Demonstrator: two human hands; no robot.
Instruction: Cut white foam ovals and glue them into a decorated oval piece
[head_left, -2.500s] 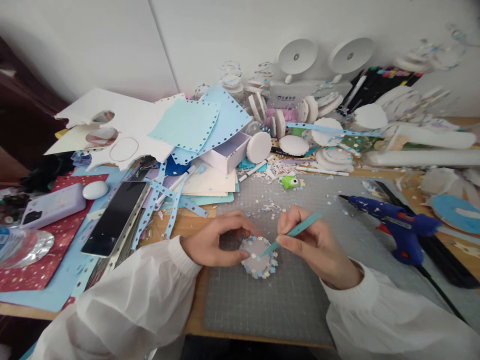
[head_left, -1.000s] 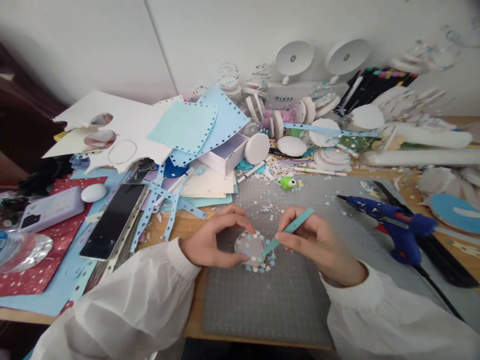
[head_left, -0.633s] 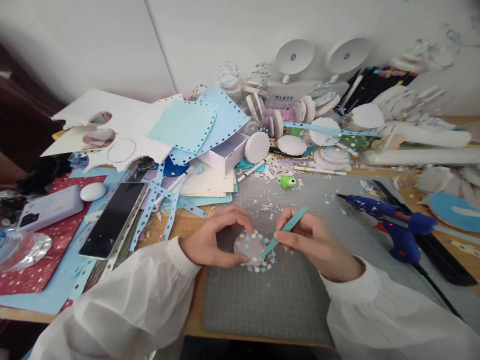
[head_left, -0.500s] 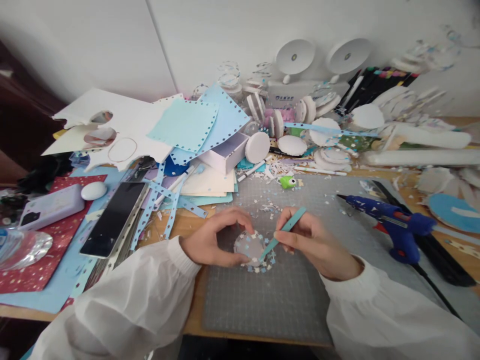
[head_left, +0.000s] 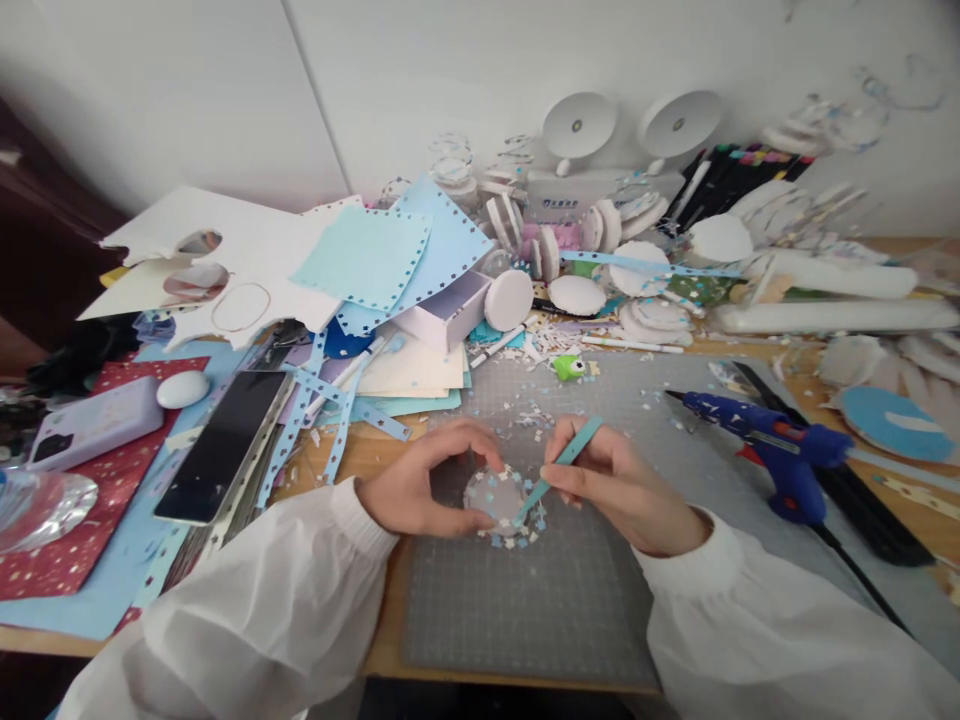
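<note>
A small round disc (head_left: 495,497) edged with tiny blue and white paper pieces lies on the grey cutting mat (head_left: 555,600). My left hand (head_left: 420,485) curls around the disc's left rim, thumb and fingers pinching its edge. My right hand (head_left: 622,485) is closed on teal tweezers (head_left: 559,470), held like a pen. The tweezers' tip touches the disc's right side.
A blue glue gun (head_left: 772,450) lies on the mat's right part. A black phone (head_left: 221,445) and a lilac phone case (head_left: 94,420) lie to the left. Blue punched paper sheets (head_left: 390,255), white foam discs (head_left: 574,295) and paper scraps crowd the back of the desk.
The disc has been lowered onto the mat and shifted slightly left under my left hand. The tweezers' tip keeps working at its right edge. The view has drifted a little.
</note>
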